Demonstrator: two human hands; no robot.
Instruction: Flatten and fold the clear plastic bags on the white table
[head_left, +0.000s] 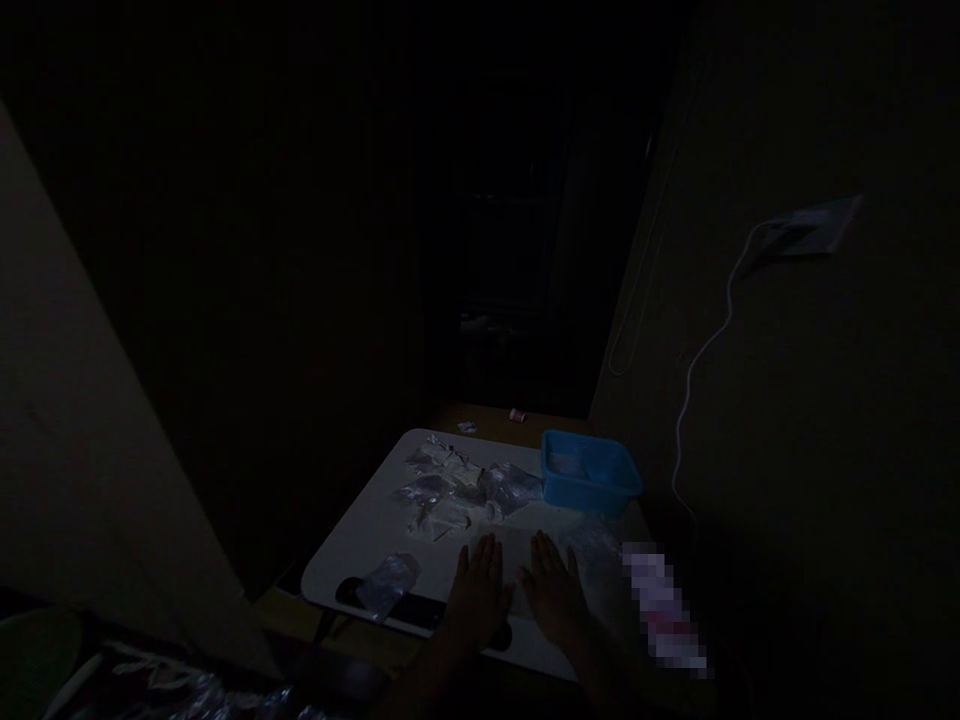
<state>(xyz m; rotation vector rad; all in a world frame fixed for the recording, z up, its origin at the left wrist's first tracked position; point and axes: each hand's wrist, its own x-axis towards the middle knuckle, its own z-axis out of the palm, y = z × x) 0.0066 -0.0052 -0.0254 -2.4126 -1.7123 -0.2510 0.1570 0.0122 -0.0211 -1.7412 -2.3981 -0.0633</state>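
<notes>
White table (349,530), pretty dark. Near edge, toward left corner: wrinkled clear pouch (388,583) lying across black strip (424,609). Toward far edge: shiny crumpled bags (450,490) being heaped. Mid near edge: left hand (480,592), right hand (555,592) being laid palms-down, fingers straight, nothing being gripped. Faint see-through sheet (513,553), looking thin, flat, seemingly being smoothed between them; even outward pressure probably being called for next. Far right corner: blue basket (586,493) being parked.

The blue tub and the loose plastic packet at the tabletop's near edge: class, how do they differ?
Colour: the tub is blue; the packet is see-through.
Size: the tub is clearly larger than the packet.
Pose: the tub stands with raised walls, while the packet lies flat.
Shared: both rest on the pale tabletop.
</notes>
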